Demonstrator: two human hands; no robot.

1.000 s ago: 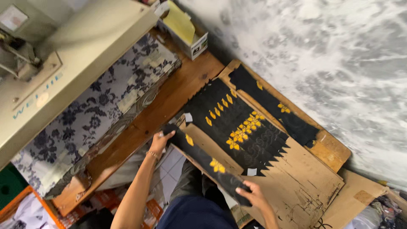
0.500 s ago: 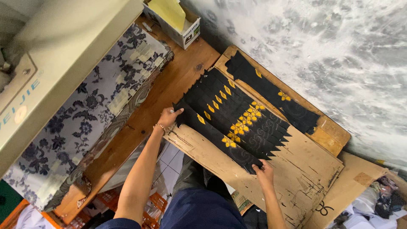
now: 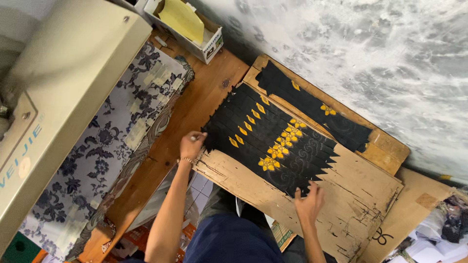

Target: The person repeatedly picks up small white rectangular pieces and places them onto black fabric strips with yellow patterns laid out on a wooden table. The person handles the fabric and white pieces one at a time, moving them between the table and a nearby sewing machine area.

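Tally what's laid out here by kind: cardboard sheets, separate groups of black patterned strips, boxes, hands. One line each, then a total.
Cardboard sheets: 2, the worn sheet on top and another sheet beneath it
Groups of black strips: 2, the fanned row and the lone strip
Boxes: 1, the white box
Hands: 2, the left hand and right hand
Total: 7

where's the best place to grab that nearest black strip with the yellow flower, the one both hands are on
Probably by its two ends, from the near edge. The strip is long, thin and lies flat on the cardboard sheet, overlapped by the next strip in the row, so only its near edge is free. The left hand and right hand already sit at its ends; gripped mid-length it would likely sag.
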